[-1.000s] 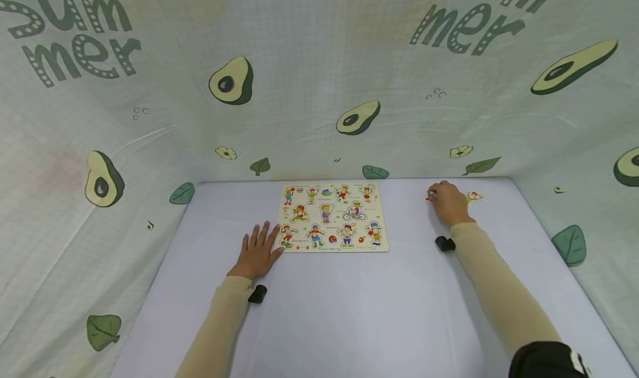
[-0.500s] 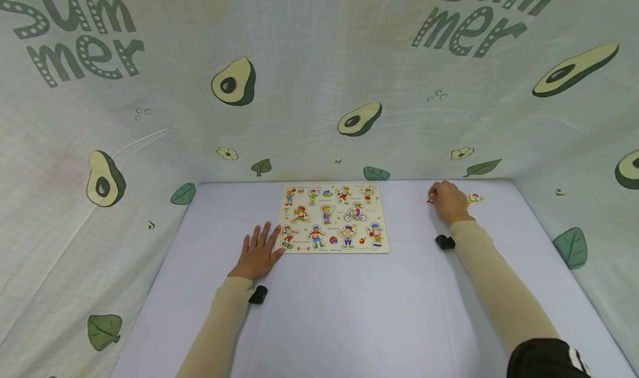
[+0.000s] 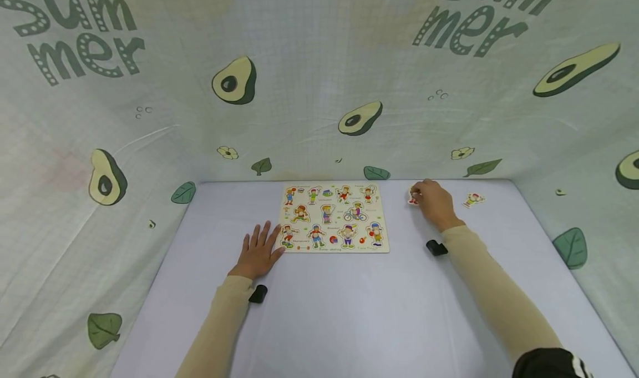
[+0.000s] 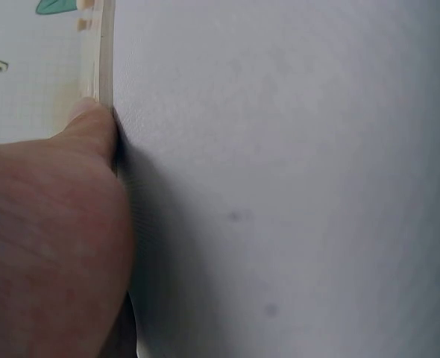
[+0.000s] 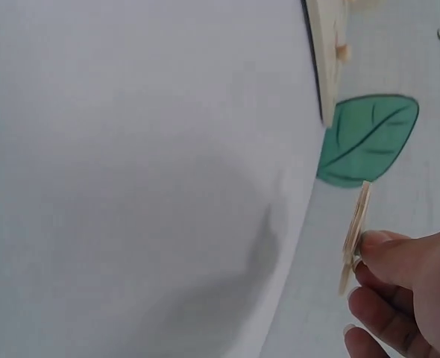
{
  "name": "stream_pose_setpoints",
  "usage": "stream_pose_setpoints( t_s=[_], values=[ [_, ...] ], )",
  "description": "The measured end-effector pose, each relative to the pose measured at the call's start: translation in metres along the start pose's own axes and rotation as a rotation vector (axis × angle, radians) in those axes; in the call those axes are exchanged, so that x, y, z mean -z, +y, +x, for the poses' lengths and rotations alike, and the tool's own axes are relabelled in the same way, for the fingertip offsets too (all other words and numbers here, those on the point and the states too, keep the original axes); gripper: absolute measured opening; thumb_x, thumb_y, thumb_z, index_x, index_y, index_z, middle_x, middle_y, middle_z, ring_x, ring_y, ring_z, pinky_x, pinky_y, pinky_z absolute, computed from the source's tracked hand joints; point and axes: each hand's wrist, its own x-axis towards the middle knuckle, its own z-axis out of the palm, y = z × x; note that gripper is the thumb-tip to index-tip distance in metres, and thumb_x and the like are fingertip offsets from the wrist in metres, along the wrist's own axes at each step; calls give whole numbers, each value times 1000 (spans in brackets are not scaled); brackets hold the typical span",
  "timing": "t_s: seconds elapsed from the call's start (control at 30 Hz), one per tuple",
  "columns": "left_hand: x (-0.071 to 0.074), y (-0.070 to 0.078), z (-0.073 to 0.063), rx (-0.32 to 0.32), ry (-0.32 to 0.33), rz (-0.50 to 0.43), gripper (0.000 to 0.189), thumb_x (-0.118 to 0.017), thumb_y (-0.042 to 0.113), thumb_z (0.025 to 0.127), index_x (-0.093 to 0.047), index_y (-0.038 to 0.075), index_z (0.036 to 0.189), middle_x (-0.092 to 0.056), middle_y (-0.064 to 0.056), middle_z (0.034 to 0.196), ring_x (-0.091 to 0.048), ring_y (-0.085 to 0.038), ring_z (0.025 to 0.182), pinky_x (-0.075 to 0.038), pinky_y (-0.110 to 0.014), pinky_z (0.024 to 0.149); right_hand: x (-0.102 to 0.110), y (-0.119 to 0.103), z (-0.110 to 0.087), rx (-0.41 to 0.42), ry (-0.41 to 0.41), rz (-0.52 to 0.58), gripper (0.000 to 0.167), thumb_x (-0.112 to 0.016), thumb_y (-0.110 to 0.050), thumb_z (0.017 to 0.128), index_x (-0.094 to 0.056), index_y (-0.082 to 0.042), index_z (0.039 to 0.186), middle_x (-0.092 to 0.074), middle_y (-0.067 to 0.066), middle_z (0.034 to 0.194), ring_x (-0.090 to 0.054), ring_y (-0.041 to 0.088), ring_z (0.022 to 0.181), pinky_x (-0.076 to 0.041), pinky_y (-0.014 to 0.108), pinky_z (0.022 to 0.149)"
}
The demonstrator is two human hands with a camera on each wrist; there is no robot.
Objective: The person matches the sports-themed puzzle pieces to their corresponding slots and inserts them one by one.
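Observation:
A wooden peg-style puzzle board [image 3: 333,246] with several sports figures lies at the back middle of the table. My left hand [image 3: 255,256] rests on the table with fingers spread, its thumb at the board's near left corner; in the left wrist view the thumb [image 4: 93,134] meets the board's edge [image 4: 107,52]. Right of the board, my right hand [image 3: 435,203] pinches a small wooden puzzle piece [image 3: 412,196]. The right wrist view shows that piece edge-on [image 5: 357,227], raised off the table between thumb and fingers. Another figure-shaped puzzle piece [image 3: 473,200] lies to the right of this hand.
White table [image 3: 349,311] reaches back to a hanging cloth [image 3: 294,89] printed with avocados and leaves. More of this cloth stands at both sides. Small black wrist cameras sit at the left wrist [image 3: 258,294] and right wrist [image 3: 436,248].
My right hand has lifted the puzzle piece and carried it left toward the board, uncovering the other piece. My left hand has stayed where it was.

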Motion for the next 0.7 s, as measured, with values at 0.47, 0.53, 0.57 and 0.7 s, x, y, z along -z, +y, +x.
stream_pose_setpoints(
  t_s=[0.47, 0.53, 0.57, 0.7],
  values=[
    [2, 0, 0, 0, -4, -15, 71, -48, 41, 112, -19, 11, 170, -2, -21, 177, 4, -48, 162, 1, -68, 127, -15, -75, 9, 155, 3, 11, 13, -75, -2, 98, -75, 1, 111, -71, 15, 103, -69, 32, 97, -60, 44, 82],
    [3, 1, -1, 5, -12, -10, 72, -47, 41, 112, -18, 12, 171, -1, -20, 177, 5, -47, 162, 2, -68, 127, -17, -84, 10, 180, 4, 11, 13, -75, -2, 97, -76, 0, 110, -72, 14, 104, -69, 31, 97, -60, 43, 82],
    [3, 1, -1, 6, -17, -9, 72, -47, 42, 112, -18, 12, 171, -1, -20, 177, 5, -47, 162, 3, -67, 128, -18, -88, 10, 193, 6, 12, 13, -76, -2, 97, -76, 0, 110, -72, 14, 104, -69, 31, 96, -60, 43, 82],
    [4, 3, -1, 8, -23, -17, 72, -47, 43, 112, -18, 12, 171, -1, -20, 177, 6, -47, 162, 4, -66, 128, -24, -105, 12, 250, 7, 17, 14, -77, -3, 96, -76, -1, 110, -71, 12, 104, -70, 29, 96, -60, 42, 83]
  ],
)
